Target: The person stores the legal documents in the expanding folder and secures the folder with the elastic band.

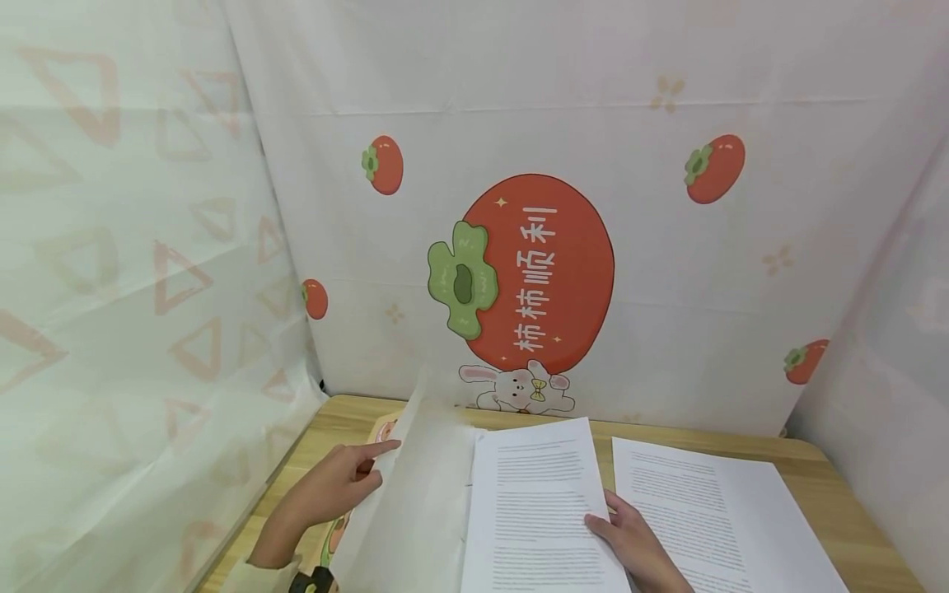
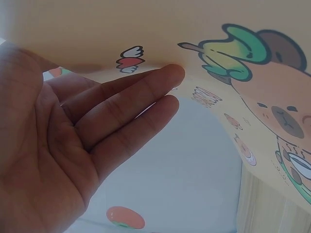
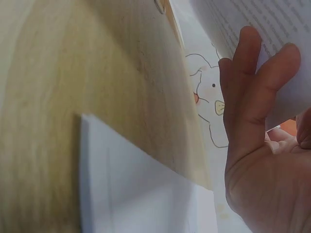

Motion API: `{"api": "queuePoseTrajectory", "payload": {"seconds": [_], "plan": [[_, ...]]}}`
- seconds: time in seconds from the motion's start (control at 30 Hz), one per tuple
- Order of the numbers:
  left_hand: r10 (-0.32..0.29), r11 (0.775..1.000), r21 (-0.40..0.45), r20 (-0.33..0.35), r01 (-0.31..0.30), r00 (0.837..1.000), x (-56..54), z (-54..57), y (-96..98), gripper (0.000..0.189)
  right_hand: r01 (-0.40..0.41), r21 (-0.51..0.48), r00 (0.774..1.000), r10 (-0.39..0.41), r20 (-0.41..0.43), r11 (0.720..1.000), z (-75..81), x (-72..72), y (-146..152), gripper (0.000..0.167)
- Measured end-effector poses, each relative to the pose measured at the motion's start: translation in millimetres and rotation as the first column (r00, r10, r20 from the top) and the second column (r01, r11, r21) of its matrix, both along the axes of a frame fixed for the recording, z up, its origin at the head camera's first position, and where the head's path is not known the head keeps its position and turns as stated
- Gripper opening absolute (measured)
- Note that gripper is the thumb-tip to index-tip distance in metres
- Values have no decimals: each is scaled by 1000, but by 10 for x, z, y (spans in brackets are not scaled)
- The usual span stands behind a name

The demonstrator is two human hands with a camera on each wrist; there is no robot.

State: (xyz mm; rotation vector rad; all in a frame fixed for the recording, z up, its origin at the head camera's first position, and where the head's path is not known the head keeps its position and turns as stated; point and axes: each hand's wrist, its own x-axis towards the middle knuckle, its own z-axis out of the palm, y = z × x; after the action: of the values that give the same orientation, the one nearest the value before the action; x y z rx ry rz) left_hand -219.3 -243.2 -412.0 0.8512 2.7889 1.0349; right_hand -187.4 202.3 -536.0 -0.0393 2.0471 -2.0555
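A binder with a cartoon-printed cover (image 2: pixel 272 92) lies open on the table, its plain white inner side (image 1: pixel 426 494) tilted up at the left. My left hand (image 1: pixel 334 486) is at this cover's outer side, straight fingers (image 2: pixel 131 107) touching the printed face. Printed sheets (image 1: pixel 544 527) lie over the binder's right part. My right hand (image 1: pixel 633 543) pinches their right edge, thumb on top and fingers (image 3: pixel 248 92) behind, lifting that side. A metal ring (image 3: pixel 160 6) shows at the top of the right wrist view.
Right of my right hand, a second stack of printed paper (image 1: pixel 778 527) rests on the wooden table (image 1: pixel 853 494). A white cloth (image 1: pixel 667 288) with persimmon prints hangs behind the table, and more cloth (image 1: pixel 133 272) hangs along the left side.
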Motion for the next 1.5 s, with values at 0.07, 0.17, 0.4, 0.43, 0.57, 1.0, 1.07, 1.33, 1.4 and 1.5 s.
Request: {"api": "queuePoseTrajectory", "payload": {"seconds": [0.07, 0.17, 0.4, 0.43, 0.57, 1.0, 1.07, 1.33, 1.4, 1.5], "plan": [[1, 1000, 2, -4, -1, 1000, -2, -4, -2, 45, -1, 0, 1000, 1, 5, 1000, -6, -21, -22, 74], [1, 1000, 7, -6, -1, 1000, -5, -13, -6, 46, 7, 15, 1000, -7, 14, 1000, -9, -59, -60, 73], [1, 1000, 11, -4, -1, 1000, -13, -26, -16, 46, 62, 104, 998, -63, 11, 993, -29, -144, -150, 65], [0, 1000, 11, -4, 0, 1000, -13, -25, -16, 46, 67, 110, 998, -69, 9, 992, -31, -151, -155, 65], [-3, 1000, 9, -6, 3, 1000, -16, -25, -14, 45, 56, 102, 998, -57, 6, 993, -20, -157, -143, 67], [-3, 1000, 19, 4, 3, 1000, -8, -5, -12, 45, 67, 93, 997, -70, 26, 993, -7, -192, -143, 68], [-2, 1000, 17, 5, 2, 1000, -10, -6, -11, 45, 60, 79, 998, -62, 25, 995, 3, -196, -159, 66], [0, 1000, 23, -1, 0, 1000, -11, -16, -16, 46, -4, -22, 999, 5, 51, 1000, -15, -238, -153, 66], [-1, 1000, 27, -4, 2, 1000, -7, -19, -21, 46, -54, -60, 997, 57, 46, 997, -28, -242, -146, 66], [-3, 999, 32, -5, 3, 1000, -1, -25, -26, 46, -109, -92, 993, 113, 36, 990, -41, -240, -153, 66]]}}
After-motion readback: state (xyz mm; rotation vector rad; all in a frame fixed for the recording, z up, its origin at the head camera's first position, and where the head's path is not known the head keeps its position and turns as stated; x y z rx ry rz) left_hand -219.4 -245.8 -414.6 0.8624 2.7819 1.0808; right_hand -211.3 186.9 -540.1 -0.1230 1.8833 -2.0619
